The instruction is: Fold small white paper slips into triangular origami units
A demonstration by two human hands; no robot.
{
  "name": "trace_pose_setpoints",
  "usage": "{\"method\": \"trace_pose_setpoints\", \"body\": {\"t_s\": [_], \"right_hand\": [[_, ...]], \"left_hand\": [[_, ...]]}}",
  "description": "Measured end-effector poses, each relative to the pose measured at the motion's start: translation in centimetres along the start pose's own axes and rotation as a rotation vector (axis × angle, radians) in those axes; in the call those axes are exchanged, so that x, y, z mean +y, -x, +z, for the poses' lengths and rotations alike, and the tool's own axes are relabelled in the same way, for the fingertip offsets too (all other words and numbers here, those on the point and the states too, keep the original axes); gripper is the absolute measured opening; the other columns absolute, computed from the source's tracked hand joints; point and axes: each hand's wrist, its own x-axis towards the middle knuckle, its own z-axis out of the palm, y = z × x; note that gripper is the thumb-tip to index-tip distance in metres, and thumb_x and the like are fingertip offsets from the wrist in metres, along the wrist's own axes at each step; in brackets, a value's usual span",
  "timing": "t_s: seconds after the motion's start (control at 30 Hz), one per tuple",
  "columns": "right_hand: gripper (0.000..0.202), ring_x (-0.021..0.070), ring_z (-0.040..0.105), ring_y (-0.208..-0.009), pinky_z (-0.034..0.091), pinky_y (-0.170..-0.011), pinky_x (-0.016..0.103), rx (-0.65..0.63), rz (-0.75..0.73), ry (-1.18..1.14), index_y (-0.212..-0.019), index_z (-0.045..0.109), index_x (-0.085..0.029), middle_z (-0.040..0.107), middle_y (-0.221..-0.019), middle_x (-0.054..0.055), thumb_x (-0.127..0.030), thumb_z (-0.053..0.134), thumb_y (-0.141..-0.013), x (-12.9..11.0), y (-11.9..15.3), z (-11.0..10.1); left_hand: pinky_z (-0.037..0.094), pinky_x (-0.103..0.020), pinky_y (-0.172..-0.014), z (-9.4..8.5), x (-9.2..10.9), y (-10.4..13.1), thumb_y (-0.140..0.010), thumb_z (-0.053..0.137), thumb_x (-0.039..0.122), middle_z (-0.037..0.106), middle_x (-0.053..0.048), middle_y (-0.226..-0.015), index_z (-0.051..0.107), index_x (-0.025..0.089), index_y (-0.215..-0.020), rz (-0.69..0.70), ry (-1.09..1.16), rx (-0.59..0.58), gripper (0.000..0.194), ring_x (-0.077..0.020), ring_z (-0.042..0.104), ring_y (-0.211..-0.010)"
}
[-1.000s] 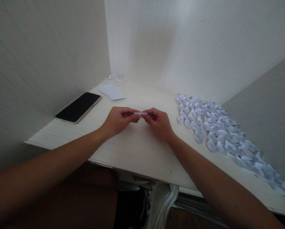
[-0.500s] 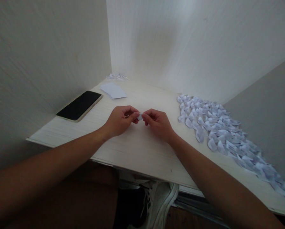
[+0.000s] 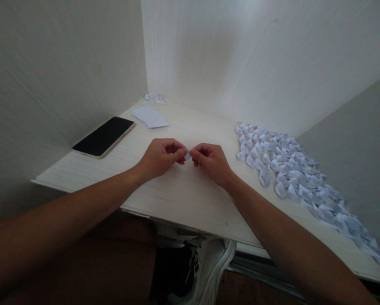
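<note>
Between my two hands, just above the white tabletop (image 3: 183, 190), is a small piece of white paper (image 3: 188, 156). My left hand (image 3: 164, 156) pinches its left side between thumb and fingers. On its right side my right hand (image 3: 209, 160) grips with thumb and forefinger. Most of the paper is hidden by the fingertips, so its exact shape cannot be made out. To the right of my right hand spreads a heap of small folded paper pieces (image 3: 285, 165).
A smartphone (image 3: 104, 136) with a dark screen lies at the left edge by the wall. Behind it are flat white paper sheets (image 3: 150, 117), and thin paper scraps (image 3: 155, 98) lie in the back corner. Walls enclose the table; a shoe (image 3: 209, 262) shows below.
Both hands keep their pinch on the paper, with only a slight shift of the fingers. The whole view has tilted a little; the other things lie as before.
</note>
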Motion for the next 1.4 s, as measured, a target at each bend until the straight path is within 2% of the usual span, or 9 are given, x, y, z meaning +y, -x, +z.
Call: {"method": "trace_pose_setpoints", "body": {"t_s": [0.43, 0.57, 0.7, 0.8, 0.87, 1.03, 1.17, 1.27, 1.4], "right_hand": [[0.037, 0.0101, 0.052, -0.053, 0.039, -0.054, 0.026, -0.018, -0.019, 0.008, -0.066, 0.066, -0.019, 0.064, -0.058, -0.001, -0.051, 0.077, -0.083, -0.2, 0.0, -0.1], [0.041, 0.0099, 0.052, -0.054, 0.038, -0.054, 0.026, -0.039, -0.003, -0.004, -0.067, 0.066, -0.019, 0.064, -0.059, 0.000, -0.056, 0.081, -0.080, -0.4, 0.0, -0.1], [0.044, 0.0098, 0.047, -0.053, 0.029, -0.048, 0.025, -0.036, 0.134, -0.225, -0.067, 0.062, -0.021, 0.061, -0.060, -0.002, -0.057, 0.088, -0.071, -0.5, -0.2, -0.4], [0.045, 0.0099, 0.047, -0.054, 0.026, -0.046, 0.024, -0.093, 0.254, -0.399, -0.069, 0.061, -0.021, 0.059, -0.062, -0.002, -0.052, 0.093, -0.065, -0.4, -0.3, -0.6], [0.044, 0.0099, 0.049, -0.056, 0.029, -0.047, 0.024, -0.121, 0.275, -0.455, -0.070, 0.062, -0.021, 0.059, -0.064, -0.003, -0.050, 0.095, -0.064, -0.3, -0.4, -0.7], [0.039, 0.0123, 0.063, -0.077, 0.046, -0.063, 0.024, -0.076, 0.188, -0.474, -0.088, 0.074, -0.023, 0.071, -0.086, -0.001, -0.044, 0.097, -0.065, 0.6, -0.5, -0.6], [0.036, 0.0127, 0.066, -0.083, 0.048, -0.070, 0.026, -0.026, 0.171, -0.509, -0.099, 0.079, -0.027, 0.076, -0.093, -0.001, -0.039, 0.095, -0.070, 1.1, -0.6, -0.6], [0.033, 0.0120, 0.066, -0.082, 0.048, -0.071, 0.026, -0.019, 0.177, -0.532, -0.095, 0.082, -0.026, 0.077, -0.091, -0.001, -0.040, 0.097, -0.068, 1.0, -0.6, -0.5], [0.030, 0.0125, 0.065, -0.081, 0.046, -0.071, 0.027, 0.009, 0.185, -0.525, -0.087, 0.083, -0.026, 0.078, -0.089, 0.000, -0.042, 0.098, -0.067, 0.5, -0.3, -0.1]], "left_hand": [[0.065, -0.032, -0.068, -0.3, -0.4, -0.2, -0.071, 0.095, 0.038, 0.079, -0.005, -0.071, 0.077, 0.017, -0.085, -0.010, 0.072, -0.057, 0.031, -0.0193, 0.077, -0.067], [0.067, -0.035, -0.072, -0.4, -0.6, -0.3, -0.072, 0.095, 0.036, 0.079, -0.006, -0.075, 0.077, 0.015, -0.088, -0.012, 0.113, -0.055, 0.032, -0.0198, 0.078, -0.069], [0.069, -0.038, -0.080, -0.6, -0.8, -0.4, -0.073, 0.093, 0.027, 0.081, -0.005, -0.086, 0.080, 0.016, -0.110, 0.004, 0.236, -0.100, 0.041, -0.0202, 0.080, -0.079], [0.069, -0.038, -0.083, -0.6, -1.0, -0.4, -0.076, 0.090, 0.024, 0.082, -0.006, -0.091, 0.082, 0.016, -0.109, -0.014, 0.310, -0.121, 0.036, -0.0193, 0.079, -0.083], [0.069, -0.038, -0.085, -0.6, -1.0, -0.4, -0.077, 0.090, 0.022, 0.082, -0.006, -0.091, 0.084, 0.016, -0.106, -0.024, 0.352, -0.092, 0.031, -0.0178, 0.078, -0.083], [0.068, -0.035, -0.088, -0.6, -0.4, -0.5, -0.076, 0.090, 0.016, 0.083, -0.008, -0.095, 0.085, 0.015, -0.097, -0.141, 0.494, 0.001, 0.022, -0.0160, 0.078, -0.082], [0.067, -0.035, -0.091, -0.6, 0.2, -0.4, -0.082, 0.086, 0.013, 0.083, -0.012, -0.101, 0.085, 0.013, -0.096, -0.245, 0.564, -0.058, 0.013, -0.0180, 0.078, -0.088], [0.067, -0.030, -0.087, -0.5, 0.6, -0.3, -0.088, 0.079, 0.008, 0.083, -0.012, -0.101, 0.085, 0.013, -0.095, -0.304, 0.624, -0.073, 0.011, -0.0178, 0.078, -0.091], [0.065, -0.023, -0.079, -0.2, 1.2, -0.3, -0.090, 0.071, -0.004, 0.081, -0.009, -0.096, 0.081, 0.010, -0.093, -0.347, 0.738, 0.040, 0.018, -0.0129, 0.076, -0.080]]}}
